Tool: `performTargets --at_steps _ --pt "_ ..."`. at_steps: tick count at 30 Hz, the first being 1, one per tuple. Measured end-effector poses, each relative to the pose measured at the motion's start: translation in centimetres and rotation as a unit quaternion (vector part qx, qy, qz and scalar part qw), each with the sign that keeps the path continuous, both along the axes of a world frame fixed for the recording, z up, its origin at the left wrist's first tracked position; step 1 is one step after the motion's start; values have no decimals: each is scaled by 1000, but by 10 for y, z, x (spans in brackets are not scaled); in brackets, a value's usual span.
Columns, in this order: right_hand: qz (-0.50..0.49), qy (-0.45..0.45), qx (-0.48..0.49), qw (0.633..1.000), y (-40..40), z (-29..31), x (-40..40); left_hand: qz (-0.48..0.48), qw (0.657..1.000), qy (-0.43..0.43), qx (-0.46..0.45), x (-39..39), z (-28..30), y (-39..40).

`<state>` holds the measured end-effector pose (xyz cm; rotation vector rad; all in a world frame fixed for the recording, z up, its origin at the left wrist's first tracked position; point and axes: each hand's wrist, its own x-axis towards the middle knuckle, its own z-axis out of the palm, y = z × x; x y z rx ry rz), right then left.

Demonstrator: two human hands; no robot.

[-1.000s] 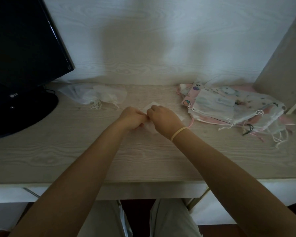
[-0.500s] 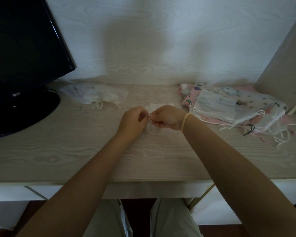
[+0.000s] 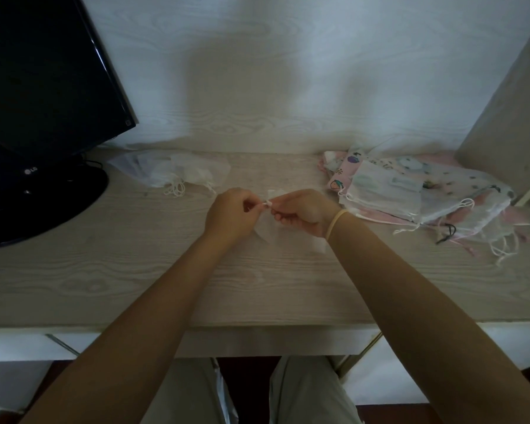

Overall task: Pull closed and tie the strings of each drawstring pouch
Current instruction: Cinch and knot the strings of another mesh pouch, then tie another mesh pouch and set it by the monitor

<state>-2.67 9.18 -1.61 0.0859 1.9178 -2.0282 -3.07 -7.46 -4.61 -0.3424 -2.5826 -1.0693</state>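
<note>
Pale wood-grain worktop (image 3: pixel 135 270) carries a black monitor (image 3: pixel 43 87) at left, sheer white pouches (image 3: pixel 178 172) behind, and a heap of printed pouches (image 3: pixel 426 191) at right. At centre, left hand (image 3: pixel 231 215) and right hand (image 3: pixel 303 211) each pinch the white strings (image 3: pixel 266 204) of a small white drawstring pouch (image 3: pixel 270 232) lying beneath them

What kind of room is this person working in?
Probably a home desk nook: a wood-grain desk, a black monitor at the left, and a heap of printed drawstring pouches by a side panel.
</note>
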Motion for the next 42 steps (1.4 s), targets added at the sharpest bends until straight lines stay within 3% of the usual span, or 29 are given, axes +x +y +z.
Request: performTargets --at_steps 7,12,17,22,24,27,29,32,34,36,39,42 --pt "-140 117 187 965 3 -10 -13 -8 987 -96 -128 1 8 -3" --pt "-175 100 180 963 6 -17 -13 -39 938 -86 -335 9 24 11" --pt "-156 99 184 965 -8 -20 -13 -56 904 -141 -399 7 34 7" --pt "-113 129 176 969 -3 -19 -10 -91 960 -232 -124 0 33 12" --pt "-85 147 183 968 -11 -16 -11 -84 957 -259 -97 -1 35 11" --pt "-56 172 165 970 -26 -8 -14 -53 962 -230 -137 -13 32 3" --pt "-51 198 180 962 -32 -2 -17 4 968 -242 -60 -20 28 -6" --pt "-69 268 278 920 -37 4 -18 108 934 -286 187 -30 25 -16" --pt "-98 299 281 907 -40 8 -18 122 878 -270 375 -39 24 -18" --pt "-115 300 274 906 -40 8 -21 106 831 -255 483 -45 27 -19" --pt "-105 272 293 911 -36 4 -24 103 831 -257 482 -47 25 -15" --pt "-91 266 348 895 -24 -1 -28 138 891 -255 350 -47 24 -8"
